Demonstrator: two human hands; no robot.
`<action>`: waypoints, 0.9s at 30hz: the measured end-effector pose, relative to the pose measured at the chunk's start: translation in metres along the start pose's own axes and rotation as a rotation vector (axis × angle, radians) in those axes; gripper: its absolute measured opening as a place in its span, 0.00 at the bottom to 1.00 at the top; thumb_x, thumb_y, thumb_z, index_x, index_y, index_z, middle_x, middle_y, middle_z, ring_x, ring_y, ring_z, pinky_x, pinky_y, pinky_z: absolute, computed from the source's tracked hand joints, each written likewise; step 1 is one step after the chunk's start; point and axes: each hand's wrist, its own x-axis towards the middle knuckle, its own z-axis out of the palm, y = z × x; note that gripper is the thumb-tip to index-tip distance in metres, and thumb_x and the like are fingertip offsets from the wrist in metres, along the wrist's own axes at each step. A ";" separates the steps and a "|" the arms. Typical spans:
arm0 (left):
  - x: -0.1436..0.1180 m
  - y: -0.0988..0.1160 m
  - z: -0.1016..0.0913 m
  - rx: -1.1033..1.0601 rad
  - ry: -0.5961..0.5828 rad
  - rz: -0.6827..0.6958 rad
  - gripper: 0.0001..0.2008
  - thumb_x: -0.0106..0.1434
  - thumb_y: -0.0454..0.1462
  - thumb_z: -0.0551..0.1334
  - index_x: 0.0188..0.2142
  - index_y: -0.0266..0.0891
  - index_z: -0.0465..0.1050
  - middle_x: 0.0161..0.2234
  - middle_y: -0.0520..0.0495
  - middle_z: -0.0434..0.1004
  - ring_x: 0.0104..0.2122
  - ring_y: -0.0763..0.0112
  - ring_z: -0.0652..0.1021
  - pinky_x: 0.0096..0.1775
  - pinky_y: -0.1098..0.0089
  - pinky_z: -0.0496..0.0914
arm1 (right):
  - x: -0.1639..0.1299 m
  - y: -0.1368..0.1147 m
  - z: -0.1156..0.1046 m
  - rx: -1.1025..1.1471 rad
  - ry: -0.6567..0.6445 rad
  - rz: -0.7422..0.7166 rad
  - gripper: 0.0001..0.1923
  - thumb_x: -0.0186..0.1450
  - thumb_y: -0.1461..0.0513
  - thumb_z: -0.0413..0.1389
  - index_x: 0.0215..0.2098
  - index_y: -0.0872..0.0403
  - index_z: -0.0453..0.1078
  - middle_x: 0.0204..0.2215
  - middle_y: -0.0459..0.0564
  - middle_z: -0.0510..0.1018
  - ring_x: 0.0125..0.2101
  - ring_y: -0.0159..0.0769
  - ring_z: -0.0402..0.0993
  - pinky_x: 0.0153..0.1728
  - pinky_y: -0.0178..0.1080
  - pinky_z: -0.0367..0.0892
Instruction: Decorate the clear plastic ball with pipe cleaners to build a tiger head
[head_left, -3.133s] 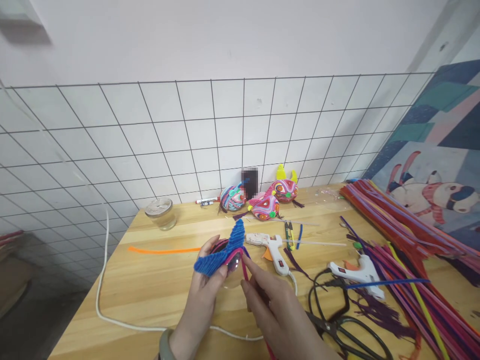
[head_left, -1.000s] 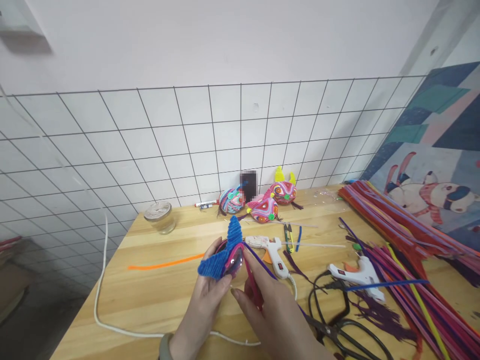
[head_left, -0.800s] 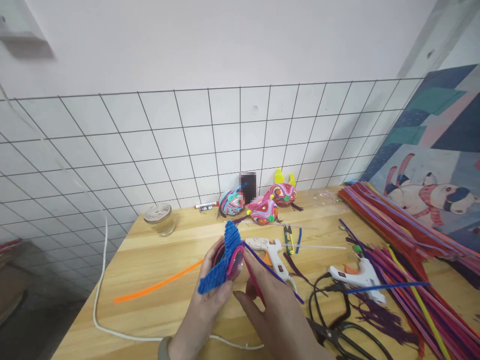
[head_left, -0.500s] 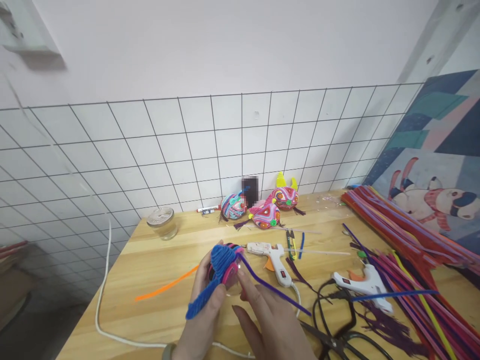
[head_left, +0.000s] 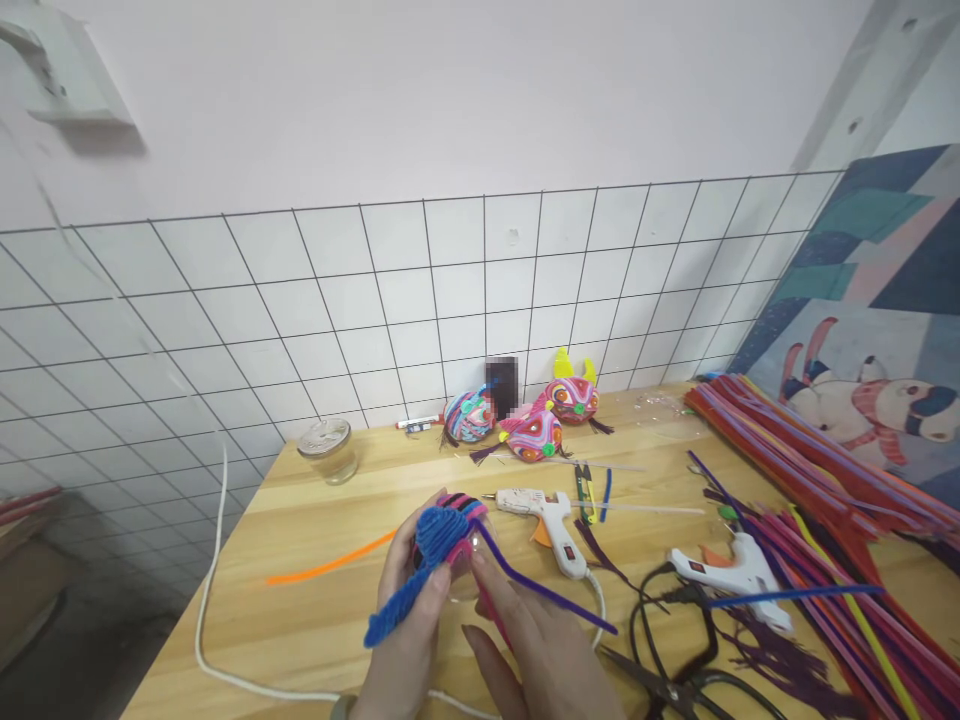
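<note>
My left hand (head_left: 405, 620) is closed around a half-covered clear ball (head_left: 463, 592) wound with pink, black and blue pipe cleaners. A rounded blue pipe-cleaner piece (head_left: 439, 537) with a long tail sits on its upper side, the tail hanging over my left thumb. From the top of the ball a purple pipe cleaner (head_left: 536, 583) runs out to the right, above my right hand (head_left: 544, 640). The right fingers are pinched at the ball's right side, with a pink pipe cleaner (head_left: 495, 620) between them. Part of the ball is hidden behind my hands.
A white glue gun (head_left: 551, 520) lies just beyond my hands, and a second glue gun (head_left: 731, 570) to the right. Black scissors (head_left: 667, 690) lie near the front. Bundled pipe cleaners (head_left: 795, 440) cover the right side; decorated balls (head_left: 532, 435) and a glass jar (head_left: 328, 450) stand at the back.
The pink pipe cleaner now shows as a strand running down into my right fingers. The ball has tilted slightly, and the blue tail has shifted a little to the left.
</note>
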 end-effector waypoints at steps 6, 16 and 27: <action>0.000 0.007 0.007 0.070 0.028 -0.001 0.26 0.55 0.44 0.65 0.54 0.44 0.67 0.55 0.39 0.71 0.55 0.48 0.70 0.53 0.53 0.67 | 0.013 -0.001 -0.014 -0.031 -0.028 0.008 0.21 0.71 0.59 0.39 0.61 0.55 0.52 0.26 0.52 0.80 0.26 0.40 0.78 0.29 0.40 0.73; 0.001 -0.001 -0.001 0.056 -0.075 0.022 0.20 0.60 0.38 0.62 0.53 0.48 0.66 0.56 0.45 0.69 0.55 0.56 0.70 0.52 0.62 0.70 | 0.025 -0.003 -0.023 -0.283 -0.087 -0.108 0.19 0.72 0.61 0.38 0.53 0.62 0.63 0.21 0.51 0.79 0.19 0.39 0.77 0.25 0.39 0.70; 0.003 0.002 0.002 0.093 -0.024 -0.032 0.19 0.58 0.40 0.64 0.50 0.47 0.69 0.51 0.45 0.75 0.51 0.56 0.74 0.48 0.63 0.72 | 0.024 -0.007 -0.018 -0.249 -0.109 -0.052 0.22 0.71 0.59 0.39 0.52 0.65 0.64 0.18 0.49 0.76 0.16 0.39 0.74 0.17 0.37 0.63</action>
